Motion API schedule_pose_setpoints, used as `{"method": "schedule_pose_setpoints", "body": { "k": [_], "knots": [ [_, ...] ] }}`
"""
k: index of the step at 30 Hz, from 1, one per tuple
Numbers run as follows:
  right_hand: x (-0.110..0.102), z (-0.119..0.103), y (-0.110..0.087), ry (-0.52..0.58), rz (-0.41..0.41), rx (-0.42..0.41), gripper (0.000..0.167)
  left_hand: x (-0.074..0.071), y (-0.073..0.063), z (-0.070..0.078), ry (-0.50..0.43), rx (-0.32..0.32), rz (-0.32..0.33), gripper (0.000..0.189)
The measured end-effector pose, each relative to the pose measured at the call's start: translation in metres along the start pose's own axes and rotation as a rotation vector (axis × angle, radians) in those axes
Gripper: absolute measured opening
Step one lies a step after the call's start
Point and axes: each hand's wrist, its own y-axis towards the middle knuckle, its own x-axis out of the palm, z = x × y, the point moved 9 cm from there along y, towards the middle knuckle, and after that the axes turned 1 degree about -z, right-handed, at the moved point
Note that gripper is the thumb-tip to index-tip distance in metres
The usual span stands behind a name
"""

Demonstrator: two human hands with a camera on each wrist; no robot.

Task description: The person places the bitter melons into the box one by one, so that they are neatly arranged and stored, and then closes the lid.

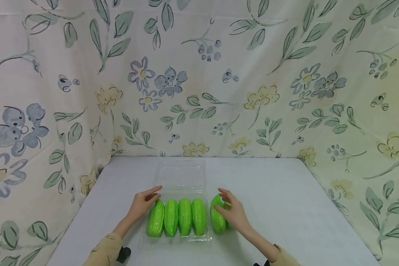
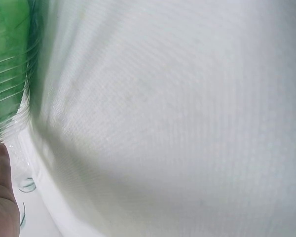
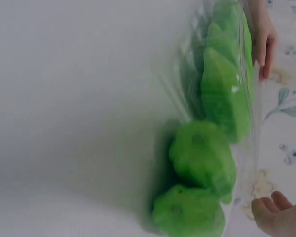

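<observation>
A clear plastic box (image 1: 203, 238) lies on the table with its clear lid (image 1: 181, 177) folded back behind it. Side by side in the box are several bright green, ridged bitter melons (image 1: 185, 217). Two more, including a near one (image 1: 218, 218), lie just right of the box, the farther partly hidden by my right hand (image 1: 235, 214). That hand hovers over the pair with fingers spread, and the right wrist view shows its fingertips (image 3: 260, 210) apart from them. My left hand (image 1: 142, 203) touches the box's back left corner with fingers extended.
The white-covered table (image 1: 272, 192) reaches back to a flower-patterned curtain (image 1: 199, 92), which also hangs along both sides. Black wrist gear (image 1: 123, 255) shows below the left sleeve (image 1: 103, 250).
</observation>
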Motion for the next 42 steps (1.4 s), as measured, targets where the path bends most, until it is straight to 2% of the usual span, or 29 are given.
{"method": "schedule_pose_setpoints", "body": {
  "k": [3,11,24,29,32,35,39,42],
  "knots": [
    [-0.009,0.005,0.004,-0.025,0.022,-0.003,0.050,0.000,0.000,0.000,0.007,0.006,0.003,0.036],
    [-0.026,0.025,0.012,-0.063,0.058,0.054,0.051,0.000,0.000,0.001,0.009,0.016,0.009,0.036],
    [-0.032,0.053,0.016,-0.147,0.009,0.143,0.052,0.000,0.000,0.003,0.022,0.048,0.039,0.034],
    [-0.032,0.067,0.018,-0.156,-0.049,0.182,0.052,0.000,-0.001,0.012,0.036,0.015,0.037,0.034],
    [-0.031,0.071,0.019,-0.145,-0.100,0.176,0.052,-0.002,-0.003,0.024,0.027,0.013,0.033,0.034],
    [-0.028,0.071,0.018,-0.143,-0.164,0.144,0.054,-0.003,-0.004,0.028,0.023,0.015,0.034,0.034],
    [-0.023,0.072,0.017,-0.133,-0.250,0.142,0.054,-0.001,-0.002,0.014,0.032,0.000,0.027,0.035],
    [-0.020,0.076,0.016,-0.123,-0.295,0.179,0.053,0.001,-0.001,0.003,0.020,-0.003,0.013,0.036]
  ]
}}
